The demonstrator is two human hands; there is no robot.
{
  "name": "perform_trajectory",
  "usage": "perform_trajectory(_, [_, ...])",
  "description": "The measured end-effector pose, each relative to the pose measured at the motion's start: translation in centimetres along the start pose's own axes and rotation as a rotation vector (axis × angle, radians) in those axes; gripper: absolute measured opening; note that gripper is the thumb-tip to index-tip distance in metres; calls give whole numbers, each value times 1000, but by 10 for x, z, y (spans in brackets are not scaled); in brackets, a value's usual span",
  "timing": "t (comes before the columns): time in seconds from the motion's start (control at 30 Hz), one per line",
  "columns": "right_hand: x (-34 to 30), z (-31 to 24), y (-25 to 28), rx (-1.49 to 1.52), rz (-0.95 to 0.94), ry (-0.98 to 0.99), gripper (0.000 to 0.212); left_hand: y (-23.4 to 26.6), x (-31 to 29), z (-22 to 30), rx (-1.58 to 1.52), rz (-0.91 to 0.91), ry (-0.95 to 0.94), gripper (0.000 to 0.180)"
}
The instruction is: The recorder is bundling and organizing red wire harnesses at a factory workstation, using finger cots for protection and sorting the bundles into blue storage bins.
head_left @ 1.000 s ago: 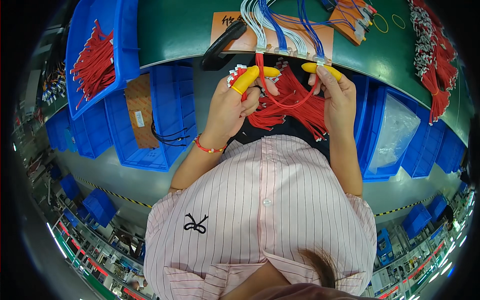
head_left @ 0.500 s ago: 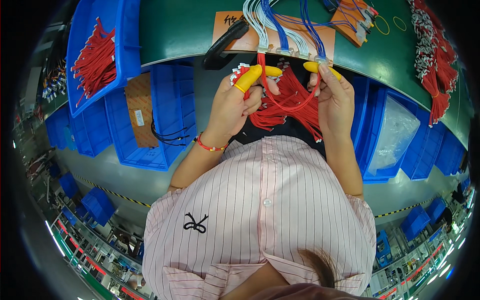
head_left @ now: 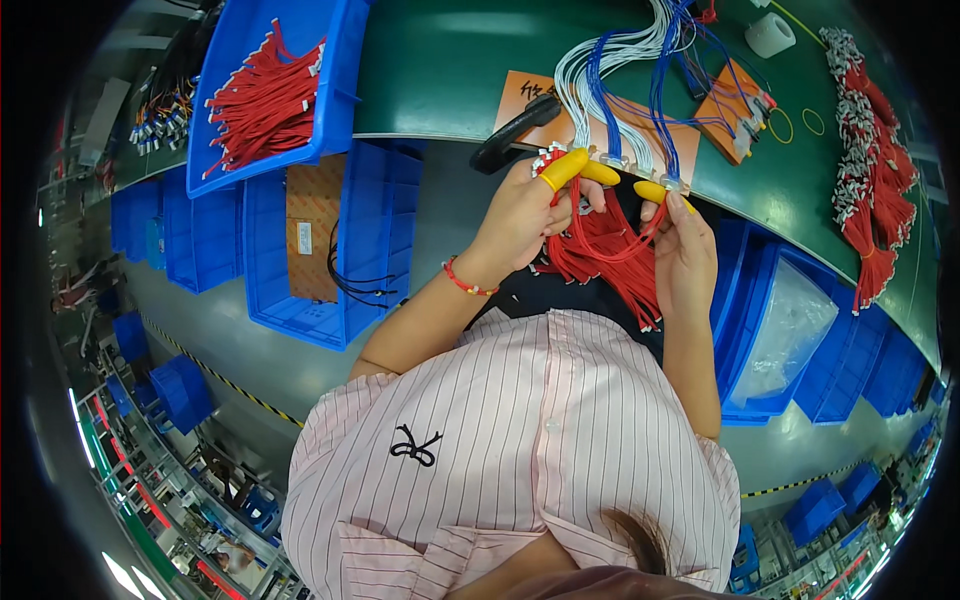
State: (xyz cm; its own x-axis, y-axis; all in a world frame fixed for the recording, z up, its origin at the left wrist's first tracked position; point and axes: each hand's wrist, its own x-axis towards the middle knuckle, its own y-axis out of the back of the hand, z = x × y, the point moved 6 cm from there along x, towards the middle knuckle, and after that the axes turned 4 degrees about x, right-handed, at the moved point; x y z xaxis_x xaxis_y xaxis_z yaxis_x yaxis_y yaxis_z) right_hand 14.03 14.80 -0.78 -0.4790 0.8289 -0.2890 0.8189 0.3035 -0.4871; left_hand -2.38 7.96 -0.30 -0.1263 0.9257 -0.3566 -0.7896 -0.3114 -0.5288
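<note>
My left hand [head_left: 515, 222], with yellow finger cots on thumb and forefinger, is closed around red cables whose white connectors stick out above the fingers. The forefinger and thumb pinch close to the clear connectors at the ends of the white wires [head_left: 572, 85]. My right hand [head_left: 687, 255], also wearing yellow cots, grips the other end of a red cable [head_left: 612, 258] just under the connector on the blue wires [head_left: 660, 130]. Between the hands the red cable hangs in a loop. Below it a pile of red cables [head_left: 635, 295] lies over my lap.
An orange board [head_left: 518, 92] lies at the green bench's edge [head_left: 430, 100], with a black handle-like piece [head_left: 515, 135] beside it. A blue bin [head_left: 345, 90] of red cables stands left. More red cable bundles [head_left: 865, 190] lie right. Blue crates [head_left: 375, 240] sit under the bench.
The view has shifted, so the bench and hands sit lower and farther right in the picture. Both hands stay at the connectors, still holding the red cables.
</note>
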Motion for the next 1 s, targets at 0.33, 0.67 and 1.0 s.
perform_trajectory(0.33, [-10, -1, 1, -126, -101, 8, 35, -5, -11, -4, 73, -37, -22, 37])
perform_trajectory(0.67, [-9, 1, 32, -557, -63, 143, 25, 24, -34, -11, -253, -47, -12, 28])
perform_trajectory(1.0, [5, 32, 24, -1084, -51, 234, 13, 26, -33, -11, -59, 1, 39, 27])
